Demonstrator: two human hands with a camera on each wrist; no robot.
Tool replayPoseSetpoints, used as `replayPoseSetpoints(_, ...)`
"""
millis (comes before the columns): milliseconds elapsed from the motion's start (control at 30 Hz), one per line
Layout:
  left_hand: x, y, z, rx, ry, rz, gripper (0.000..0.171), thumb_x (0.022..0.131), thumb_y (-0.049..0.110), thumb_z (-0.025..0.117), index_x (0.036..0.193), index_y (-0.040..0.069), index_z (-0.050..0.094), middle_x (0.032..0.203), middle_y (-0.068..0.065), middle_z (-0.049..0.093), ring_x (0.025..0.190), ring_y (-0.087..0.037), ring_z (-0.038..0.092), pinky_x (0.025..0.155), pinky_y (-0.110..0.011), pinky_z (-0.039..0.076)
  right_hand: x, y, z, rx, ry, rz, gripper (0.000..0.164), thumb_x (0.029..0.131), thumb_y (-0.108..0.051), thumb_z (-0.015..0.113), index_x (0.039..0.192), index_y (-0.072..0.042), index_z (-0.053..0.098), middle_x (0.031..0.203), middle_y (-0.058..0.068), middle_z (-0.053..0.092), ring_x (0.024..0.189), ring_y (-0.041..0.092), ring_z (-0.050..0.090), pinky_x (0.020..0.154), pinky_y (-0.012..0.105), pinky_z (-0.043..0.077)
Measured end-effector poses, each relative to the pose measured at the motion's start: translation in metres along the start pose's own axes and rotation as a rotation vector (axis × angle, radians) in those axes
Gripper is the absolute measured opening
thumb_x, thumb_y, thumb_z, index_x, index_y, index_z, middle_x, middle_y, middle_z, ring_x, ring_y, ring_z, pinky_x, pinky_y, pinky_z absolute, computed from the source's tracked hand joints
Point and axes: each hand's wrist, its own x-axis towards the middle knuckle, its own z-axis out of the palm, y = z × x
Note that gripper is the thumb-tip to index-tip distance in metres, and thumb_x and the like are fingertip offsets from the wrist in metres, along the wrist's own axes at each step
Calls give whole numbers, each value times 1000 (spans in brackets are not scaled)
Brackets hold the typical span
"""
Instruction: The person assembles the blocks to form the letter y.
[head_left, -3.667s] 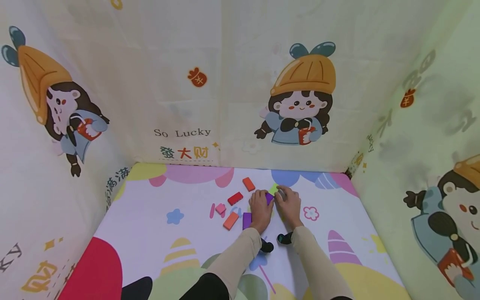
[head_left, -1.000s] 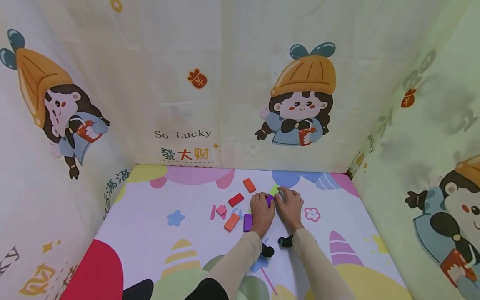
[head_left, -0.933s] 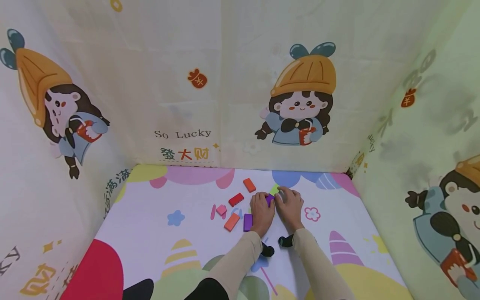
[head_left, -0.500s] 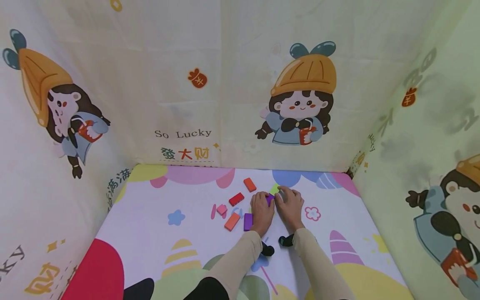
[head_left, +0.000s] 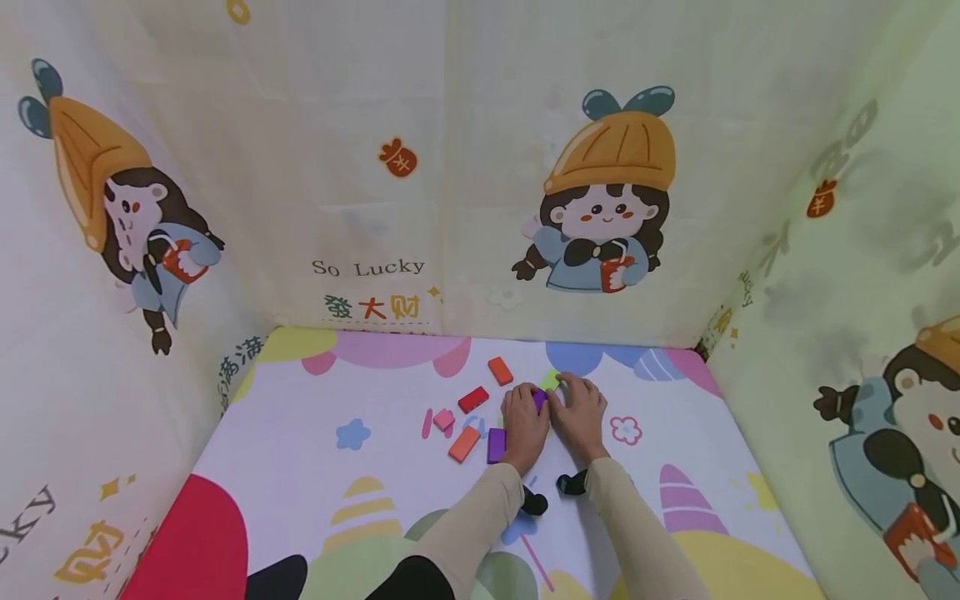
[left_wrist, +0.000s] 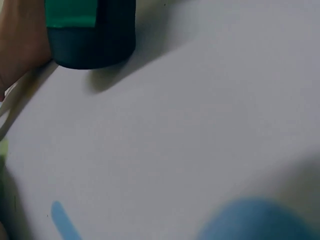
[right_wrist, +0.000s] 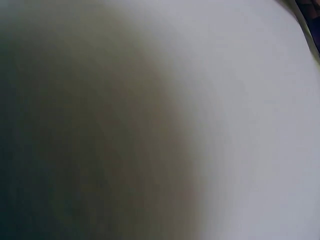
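In the head view my left hand (head_left: 525,421) is bent over the work area, with a purple block (head_left: 539,399) showing between its thumb and fingers. My right hand (head_left: 580,417) faces it from the right, its thumb close to that block and its fingers bent. A light green block (head_left: 551,380) lies just beyond the fingertips. I cannot tell what the right fingers hold. Beside the left wrist lies a second purple block (head_left: 496,446), partly covered by the hand. The left wrist view catches part of a hand (left_wrist: 20,37) and a dark wrist device (left_wrist: 92,47).
Left of the hands lie an orange-red block (head_left: 500,371), a red block (head_left: 473,400), a pink block (head_left: 444,419) and an orange block (head_left: 464,444). The tabletop (head_left: 405,408) carries printed shapes. Cloth walls (head_left: 465,233) with cartoon figures enclose it. The right wrist view is mostly blurred.
The grey thing seen at my right fingertips in earlier frames no longer shows clearly, and more of the green block is visible. Both hands stay nearly in place. The loose blocks lie unmoved.
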Motion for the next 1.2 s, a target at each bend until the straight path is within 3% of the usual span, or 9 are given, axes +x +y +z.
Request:
replayPoseSetpoints(267,6,5,-10,2,-44,-12,36,96,25,76,123,11,57,122,-7,65,116,-24,60,106,-42,50,3,5,3,-10,-20,27,51,98,-40,68,140,-13,59,151,13,58,147,41,35,123,61,14)
replayPoseSetpoints(400,16,8,-25,9,-163,-16,38,97,21,74,128,9,57,123,-10,67,112,-25,62,102,-40,53,4,7,4,-24,-18,25,52,98,-42,68,140,-14,59,150,12,58,147,41,37,124,60,15)
replayPoseSetpoints(533,28,7,-46,16,-276,21,36,100,18,68,133,7,57,125,-11,67,110,-24,65,99,-37,56,3,8,4,-28,-18,24,52,98,-42,68,140,-14,59,150,12,59,146,41,38,123,60,15)
replayPoseSetpoints(667,41,0,-64,79,-241,128,33,99,12,67,131,8,60,126,-11,67,118,-27,64,102,-41,54,2,6,2,-9,-24,31,52,98,-43,68,141,-15,59,150,11,59,147,40,36,125,58,14)
replayPoseSetpoints(767,53,-11,-70,178,-187,202,35,98,12,66,133,9,61,131,-11,65,126,-32,57,104,-47,50,2,4,1,-2,-25,31,53,98,-44,68,141,-15,59,149,10,59,148,39,36,126,57,13)
replayPoseSetpoints(867,63,-23,-74,250,-190,237,43,96,16,68,138,9,61,140,-15,59,134,-38,50,103,-53,47,3,3,1,3,-21,32,52,98,-43,68,141,-15,60,149,11,59,148,38,36,126,57,13)
replayPoseSetpoints(1067,71,-43,-83,294,-300,207,57,100,30,68,150,8,52,156,-22,48,145,-42,43,111,-61,43,3,5,3,1,-24,45,51,98,-43,67,141,-17,59,149,9,59,148,36,35,125,57,15)
replayPoseSetpoints(1200,72,-50,-88,236,-324,165,59,101,31,69,151,8,51,155,-20,50,144,-40,45,113,-59,42,3,6,4,1,-30,56,51,98,-44,67,141,-19,59,150,8,58,149,36,34,126,58,15)
